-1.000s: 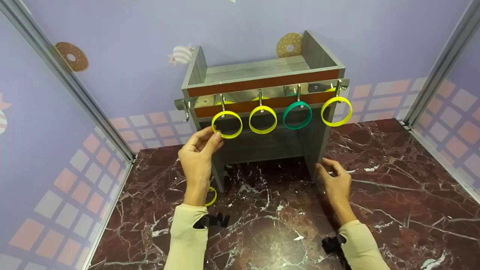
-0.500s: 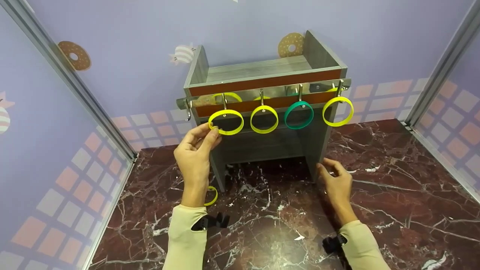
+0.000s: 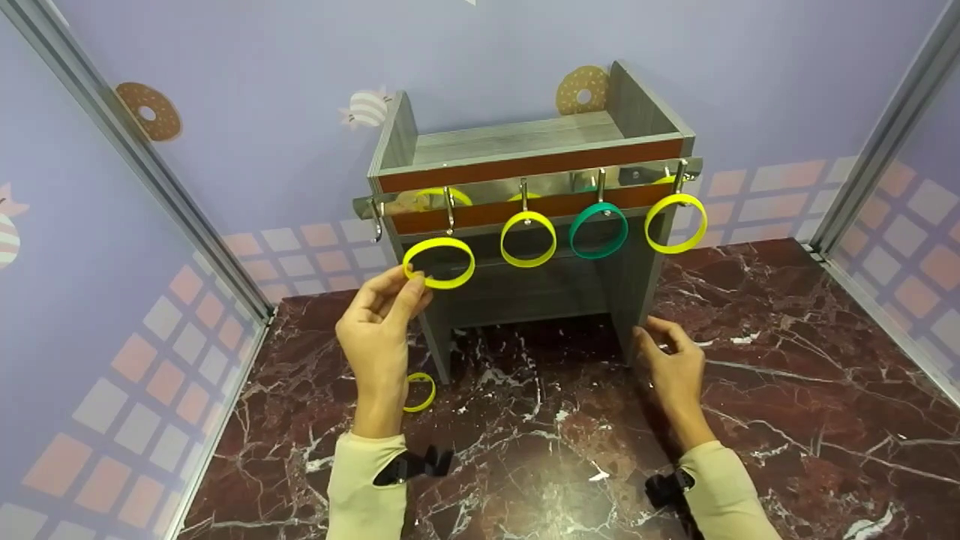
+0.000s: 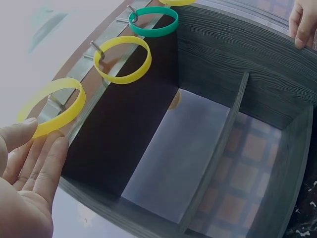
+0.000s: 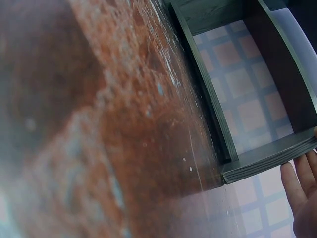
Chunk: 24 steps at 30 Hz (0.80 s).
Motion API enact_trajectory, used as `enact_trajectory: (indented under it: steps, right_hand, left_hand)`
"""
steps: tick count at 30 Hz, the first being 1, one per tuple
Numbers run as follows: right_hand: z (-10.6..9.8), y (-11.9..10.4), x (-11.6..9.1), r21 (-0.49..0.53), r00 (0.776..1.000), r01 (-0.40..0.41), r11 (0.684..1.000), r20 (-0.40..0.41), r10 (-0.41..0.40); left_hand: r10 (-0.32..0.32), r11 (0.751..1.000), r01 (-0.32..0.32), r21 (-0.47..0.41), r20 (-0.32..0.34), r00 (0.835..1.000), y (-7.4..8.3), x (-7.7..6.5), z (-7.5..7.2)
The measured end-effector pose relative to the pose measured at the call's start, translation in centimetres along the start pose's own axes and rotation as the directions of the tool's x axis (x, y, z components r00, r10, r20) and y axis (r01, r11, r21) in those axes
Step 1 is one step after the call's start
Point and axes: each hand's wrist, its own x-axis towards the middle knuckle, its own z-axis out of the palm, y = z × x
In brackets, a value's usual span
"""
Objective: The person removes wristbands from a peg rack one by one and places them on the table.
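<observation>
In the head view my left hand [image 3: 379, 322] pinches a yellow wristband-like ring [image 3: 441, 264] between thumb and fingers. The ring is just below a metal hook [image 3: 450, 214] on the rail, apart from it. In the left wrist view the ring [image 4: 74, 111] overlaps the hook. My right hand [image 3: 673, 364] holds the front edge of the shelf unit's [image 3: 525, 289] right side panel, low down, with fingers along its outer face [image 5: 303, 186]. Two more yellow rings [image 3: 529, 262] and a green ring [image 3: 598, 255] hang on hooks to the right.
Another yellow ring [image 3: 421, 393] is on the dark red marble-look tabletop [image 3: 540, 465], beside the unit's left foot. The leftmost hook [image 3: 376, 225] bears no ring. Patterned panels [image 3: 262, 150] enclose the table behind and at both sides.
The ring in my left hand, earlier at the second hook from the left, has come off it and moved down and left. My right hand stays put.
</observation>
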Motion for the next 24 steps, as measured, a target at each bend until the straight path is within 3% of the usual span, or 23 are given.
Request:
enact_trajectory:
  steps: [11, 24]
  right_hand:
    - [0.2, 0.5, 0.1, 0.033, 1.000, -0.028, 0.999, -0.012, 0.029]
    - [0.0, 0.2, 0.1, 0.023, 1.000, -0.028, 0.999, 0.001, 0.028]
  left_hand:
    - [-0.014, 1.000, 0.015, 0.021, -0.043, 0.999, -1.1, -1.2, -2.7]
    - [-0.081, 0.996, 0.085, 0.023, -0.146, 0.986, -3.0, -2.2, -6.2]
